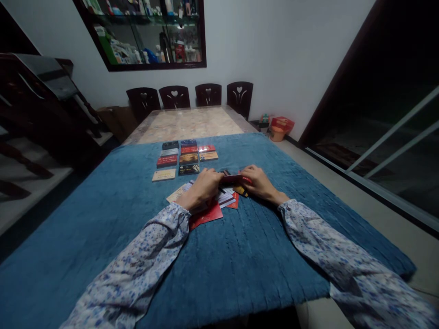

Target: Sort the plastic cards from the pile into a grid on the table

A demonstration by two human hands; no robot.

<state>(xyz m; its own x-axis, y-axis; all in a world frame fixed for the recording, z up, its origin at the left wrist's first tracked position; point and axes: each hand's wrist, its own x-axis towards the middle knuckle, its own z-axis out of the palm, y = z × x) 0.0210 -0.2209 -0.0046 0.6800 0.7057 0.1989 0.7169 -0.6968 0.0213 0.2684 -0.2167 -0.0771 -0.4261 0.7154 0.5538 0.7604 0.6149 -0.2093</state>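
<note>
The left hand [206, 185] and right hand [258, 183] grip a red card [232, 178] between them, its ends hidden; whether it is single, I cannot tell. Loose cards [225, 198] beneath the hands overlap uncountably. Ten card stacks [188, 158] sit beyond the left hand; four chairs [174, 97] stand farther off, partly behind the bench [195, 119].

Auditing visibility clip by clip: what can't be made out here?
Head view throughout:
Print on card stacks: too small.
Number of loose cards: overlap and the left hand obscure it.
Number held with the red card: left and right hand obscure it.
Upper sleeves: cut off by frame edge.
</note>
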